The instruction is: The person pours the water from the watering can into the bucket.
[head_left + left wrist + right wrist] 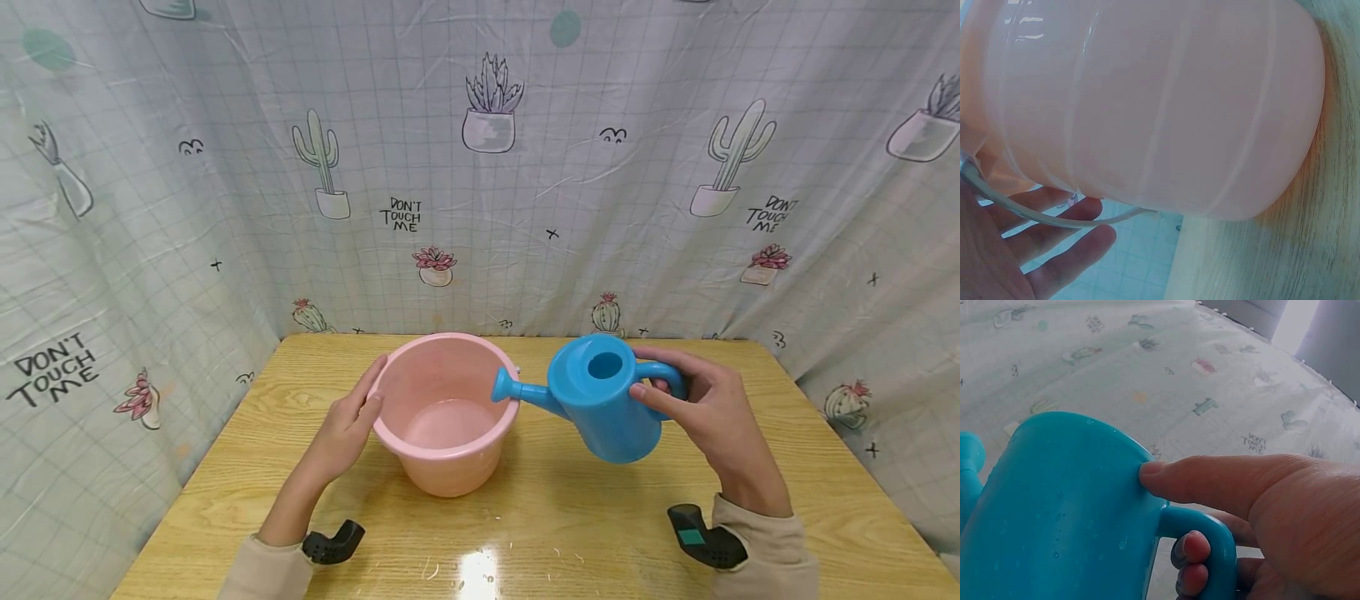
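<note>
A pink bucket point(450, 454) stands on the table, with its bottom bare to view from above. My left hand point(348, 429) is at its left rim; in the left wrist view the straight fingers point(1075, 253) lie along the outer wall, beside the thin pale bail handle point(1054, 220). To the right, my right hand point(708, 400) holds a blue watering can point(611, 421). Its fingers point(1191, 579) curl through the loop handle point(1219, 550), and the thumb presses on the can's body. The spout points left, its flared head point(504, 386) over the bucket's right rim. Droplets cling to the can.
The wood-grain table point(540, 533) carries small wet spots near its front. A grid-patterned curtain point(555, 192) with printed cacti hangs behind and on both sides. Dark wrist-worn devices sit at the left wrist point(333, 543) and right wrist point(705, 537).
</note>
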Demonstrator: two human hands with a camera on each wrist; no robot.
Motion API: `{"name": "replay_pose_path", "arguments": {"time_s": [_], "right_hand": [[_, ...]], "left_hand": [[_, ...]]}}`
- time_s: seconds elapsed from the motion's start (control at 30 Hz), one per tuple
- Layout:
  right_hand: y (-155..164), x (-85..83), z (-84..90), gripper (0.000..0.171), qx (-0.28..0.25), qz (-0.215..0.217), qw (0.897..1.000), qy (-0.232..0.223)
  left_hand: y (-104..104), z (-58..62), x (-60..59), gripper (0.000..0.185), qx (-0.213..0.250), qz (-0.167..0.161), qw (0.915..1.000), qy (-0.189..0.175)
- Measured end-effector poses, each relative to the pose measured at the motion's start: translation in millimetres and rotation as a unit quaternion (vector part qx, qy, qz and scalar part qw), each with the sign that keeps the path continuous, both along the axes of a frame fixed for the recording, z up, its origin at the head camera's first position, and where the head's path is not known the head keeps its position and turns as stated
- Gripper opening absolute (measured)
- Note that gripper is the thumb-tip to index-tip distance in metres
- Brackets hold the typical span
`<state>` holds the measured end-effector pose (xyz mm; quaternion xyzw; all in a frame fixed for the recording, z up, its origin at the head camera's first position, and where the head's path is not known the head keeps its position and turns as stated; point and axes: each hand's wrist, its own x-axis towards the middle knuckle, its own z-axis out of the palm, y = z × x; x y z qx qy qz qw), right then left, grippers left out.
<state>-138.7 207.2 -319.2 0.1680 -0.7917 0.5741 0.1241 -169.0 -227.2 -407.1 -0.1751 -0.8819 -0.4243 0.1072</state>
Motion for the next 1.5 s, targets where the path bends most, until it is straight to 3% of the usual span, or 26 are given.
{"name": "replay_pose_path", "arguments": {"time_s": [1.2,1.5], "right_hand": [[-1.4,0.0,-1.8,0.041,-0.043,0.015,0.999,0.002],[-1.5,0.9,-1.0,0.043,-0.033,0.015,0.999,0.005]], "left_hand": [[1.4,1.4,1.0,0.051,-0.003,0.003,1.0,0.008],[2.1,1.6,1.0,0.051,-0.002,0.002,0.9999,0.013]]}}
